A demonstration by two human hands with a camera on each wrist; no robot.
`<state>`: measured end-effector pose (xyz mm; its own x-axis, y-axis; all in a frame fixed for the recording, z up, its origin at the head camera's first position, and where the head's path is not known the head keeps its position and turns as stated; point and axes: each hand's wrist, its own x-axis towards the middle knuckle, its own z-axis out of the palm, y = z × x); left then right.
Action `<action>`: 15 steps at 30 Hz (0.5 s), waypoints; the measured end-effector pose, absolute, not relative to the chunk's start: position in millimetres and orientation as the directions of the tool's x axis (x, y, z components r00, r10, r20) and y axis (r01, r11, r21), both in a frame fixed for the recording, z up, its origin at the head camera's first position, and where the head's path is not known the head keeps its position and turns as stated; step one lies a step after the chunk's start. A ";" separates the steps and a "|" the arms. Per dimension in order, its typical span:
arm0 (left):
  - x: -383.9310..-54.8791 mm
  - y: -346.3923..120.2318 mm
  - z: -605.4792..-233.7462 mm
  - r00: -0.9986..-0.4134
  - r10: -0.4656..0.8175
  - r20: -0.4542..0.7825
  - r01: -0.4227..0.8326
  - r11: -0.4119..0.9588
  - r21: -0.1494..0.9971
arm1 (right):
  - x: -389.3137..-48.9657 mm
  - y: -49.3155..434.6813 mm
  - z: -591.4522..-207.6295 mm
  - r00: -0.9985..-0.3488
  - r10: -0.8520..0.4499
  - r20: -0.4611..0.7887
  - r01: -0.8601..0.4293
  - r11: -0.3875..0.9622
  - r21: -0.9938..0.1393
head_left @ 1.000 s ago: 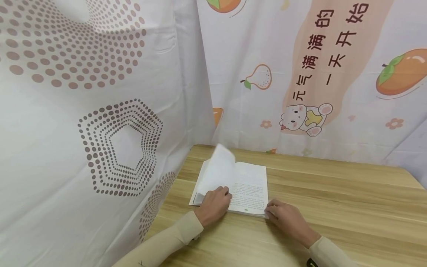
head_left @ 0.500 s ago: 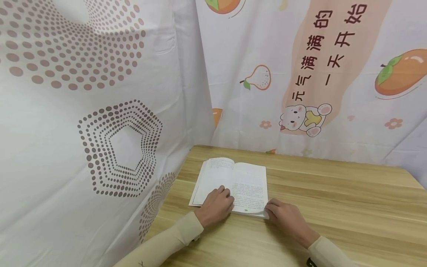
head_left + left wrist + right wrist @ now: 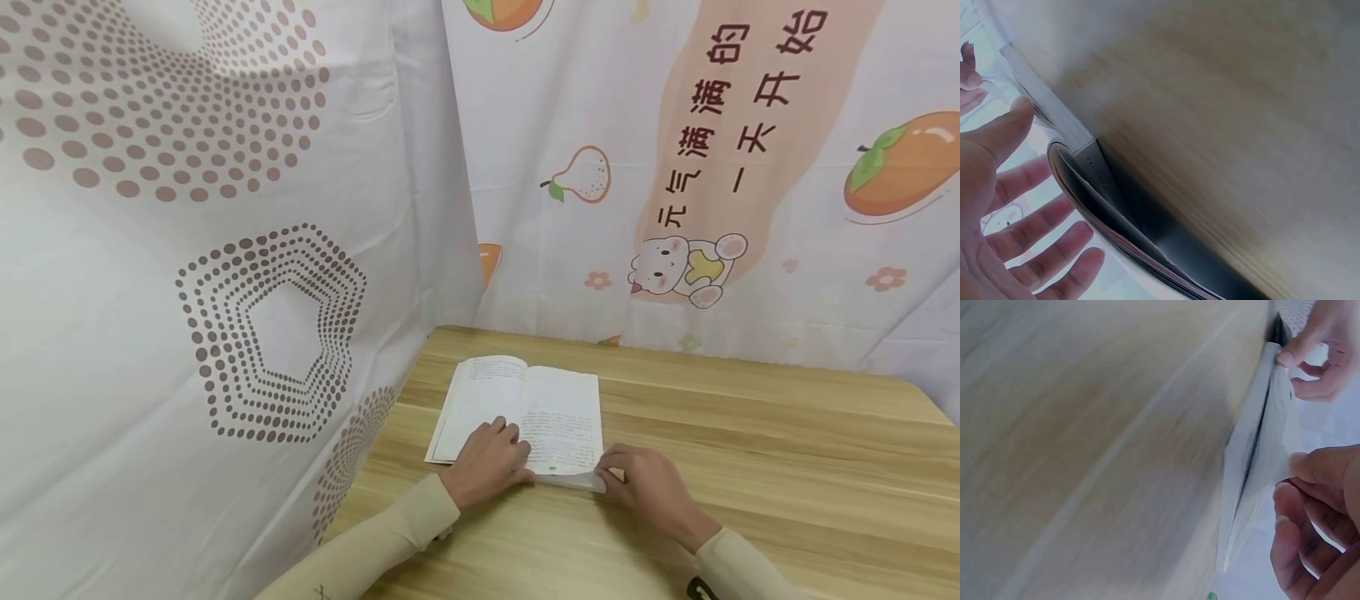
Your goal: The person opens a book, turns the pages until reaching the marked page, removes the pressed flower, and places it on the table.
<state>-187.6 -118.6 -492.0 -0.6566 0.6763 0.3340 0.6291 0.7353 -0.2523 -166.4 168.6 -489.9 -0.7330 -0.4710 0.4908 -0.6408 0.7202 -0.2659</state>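
An open book point(image 3: 558, 396) with printed white pages lies on the wooden table. My left hand point(image 3: 486, 463) rests over the lower part of its left page, close to the spine. In the left wrist view, this left hand point(image 3: 1004, 240) has its fingers spread and loosely bent, the thumb by the book's bottom edge. At the lower right corner, my right hand point(image 3: 652, 490) pinches a page between thumb and index finger. The right wrist view shows that page point(image 3: 1277, 434) raised from the thicker block of pages point(image 3: 1249, 440) below, its corner between the fingertips of the right hand point(image 3: 1325, 512).
The wooden table point(image 3: 765, 433) stretches away to the right of the book. A white curtain with brown dots point(image 3: 285, 333) hangs close on the left. Behind the table hangs a cloth printed with fruit and writing point(image 3: 555, 275).
A page that stood raised over the left side has come down flat there. The right-hand page's bottom corner has lifted in my right hand. My left thumb has stretched rightward.
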 end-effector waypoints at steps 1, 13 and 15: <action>-188.0 -118.8 -492.4 -0.655 0.677 0.335 0.629 0.734 -0.255 | -166.6 168.9 -489.1 -0.739 -0.461 0.491 -0.635 0.719 -0.281; -186.6 -120.8 -490.3 -0.658 0.680 0.324 0.648 0.730 -0.216 | -168.4 168.5 -485.6 -0.719 -0.371 0.588 -0.624 0.716 -0.312; -185.3 -120.9 -489.6 -0.660 0.681 0.317 0.649 0.729 -0.218 | -169.5 169.0 -486.2 -0.699 -0.372 0.611 -0.640 0.707 -0.301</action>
<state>-185.3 -120.9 -489.6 -0.6595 0.6815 0.3172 0.6486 0.7292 -0.2180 -169.5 169.0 -486.2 -0.6988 -0.3720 0.6110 -0.6396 0.7075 -0.3008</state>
